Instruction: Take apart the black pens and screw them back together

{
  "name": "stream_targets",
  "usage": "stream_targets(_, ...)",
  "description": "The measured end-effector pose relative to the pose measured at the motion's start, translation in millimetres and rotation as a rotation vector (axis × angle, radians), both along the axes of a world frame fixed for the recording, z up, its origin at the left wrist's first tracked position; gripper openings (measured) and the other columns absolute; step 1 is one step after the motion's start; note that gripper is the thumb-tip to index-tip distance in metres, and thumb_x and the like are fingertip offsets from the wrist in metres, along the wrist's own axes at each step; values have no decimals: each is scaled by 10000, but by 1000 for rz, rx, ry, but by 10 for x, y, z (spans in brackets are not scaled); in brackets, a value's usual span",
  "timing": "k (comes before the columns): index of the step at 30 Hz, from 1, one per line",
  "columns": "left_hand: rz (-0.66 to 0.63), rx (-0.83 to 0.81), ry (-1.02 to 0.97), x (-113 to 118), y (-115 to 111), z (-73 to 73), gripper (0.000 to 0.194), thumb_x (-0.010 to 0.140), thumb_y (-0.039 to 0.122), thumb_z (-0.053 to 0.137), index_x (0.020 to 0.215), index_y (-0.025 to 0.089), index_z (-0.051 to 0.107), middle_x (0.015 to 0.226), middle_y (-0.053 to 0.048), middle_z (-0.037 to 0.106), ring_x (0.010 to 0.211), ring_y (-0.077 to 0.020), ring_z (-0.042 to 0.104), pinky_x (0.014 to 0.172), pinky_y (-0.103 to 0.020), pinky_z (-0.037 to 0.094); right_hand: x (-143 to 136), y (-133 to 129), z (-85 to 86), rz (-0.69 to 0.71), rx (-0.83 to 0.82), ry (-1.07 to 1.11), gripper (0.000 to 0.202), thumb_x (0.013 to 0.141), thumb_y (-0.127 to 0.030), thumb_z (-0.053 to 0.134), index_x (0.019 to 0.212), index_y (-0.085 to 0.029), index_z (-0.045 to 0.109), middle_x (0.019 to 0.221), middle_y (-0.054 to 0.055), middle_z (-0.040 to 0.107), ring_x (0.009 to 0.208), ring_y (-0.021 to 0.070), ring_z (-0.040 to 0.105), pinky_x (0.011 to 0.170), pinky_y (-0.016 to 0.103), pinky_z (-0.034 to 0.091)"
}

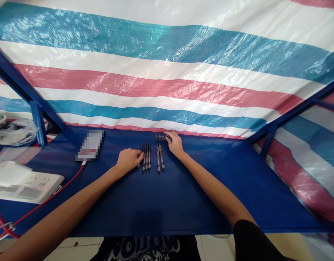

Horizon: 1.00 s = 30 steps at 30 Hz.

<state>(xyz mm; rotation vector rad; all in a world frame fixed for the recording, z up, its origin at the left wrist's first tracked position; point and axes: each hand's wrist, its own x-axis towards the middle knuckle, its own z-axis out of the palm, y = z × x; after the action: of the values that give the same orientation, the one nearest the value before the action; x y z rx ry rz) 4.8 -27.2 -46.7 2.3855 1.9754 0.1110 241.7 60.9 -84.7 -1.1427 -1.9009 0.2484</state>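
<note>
My left hand (129,159) is closed, thumb and fingertips together on the leftmost of several slim dark pens (146,157) lying side by side. That pen's tip and tail show beyond my fingers. Just to the right, two more pens (160,159) with pale clip sections lie parallel on the blue tabletop. Behind them stands a short row of small dark cylindrical pen parts (160,137). My right hand (175,144) reaches to the right end of this row, its fingers pinched on the last small part, which they partly cover.
A phone (91,145) with a red charging cable (71,181) lies at the left. Nearer me sits a white power strip (44,185). Blue metal frame bars (38,123) rise at both sides, and a striped plastic sheet (156,83) hangs behind the blue table (156,203).
</note>
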Motion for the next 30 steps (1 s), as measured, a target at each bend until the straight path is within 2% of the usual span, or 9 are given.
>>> stream_targets(14,6,-3,-1,5,-5,13,495,903,472,321,674,193,660,699,-78,682,691,-219,622,571,-272,326,2,18,-18,-6,-15,9,334,816,-111,454,1076,-186,650,983,87,672,914,226,612,896,387,481)
stream_targets(17,5,1,-4,-2,-6,7,499,907,475,316,674,191,654,696,-74,681,687,-214,619,565,-270,312,-4,-22,26,-40,13,33,338,798,-110,447,1066,-176,642,956,87,656,875,220,608,872,373,482)
stream_targets(21,-5,12,-15,-20,-10,1,523,919,488,291,660,192,636,686,-73,675,683,-214,616,552,-274,285,-16,-165,159,-110,68,63,234,831,-174,438,949,-183,640,888,78,632,824,207,595,826,343,474)
stream_targets(23,-13,12,-23,-30,-13,2,527,923,490,288,654,193,631,681,-74,671,681,-215,614,548,-276,277,-33,-261,233,-79,29,6,193,848,-201,446,879,-188,636,808,60,631,744,191,583,755,314,465)
stream_targets(25,-24,14,-35,-37,-16,4,523,927,489,293,655,194,629,680,-72,668,678,-213,612,552,-275,281,-69,-361,294,-31,-104,-131,150,843,-225,498,774,-200,629,693,37,623,647,181,565,661,294,436)
stream_targets(27,-40,20,-51,-46,-18,3,515,931,483,300,655,195,625,679,-68,664,673,-207,606,558,-274,289,-126,-459,343,-13,-242,-298,188,836,-281,560,668,-209,608,611,29,612,591,184,555,602,291,399)
stream_targets(30,-76,51,-81,-60,-15,-25,485,934,461,319,649,193,605,691,-55,652,666,-191,590,557,-273,285,-239,-601,408,-18,-288,-466,272,870,-351,553,645,-206,604,623,49,637,619,195,590,587,283,387)
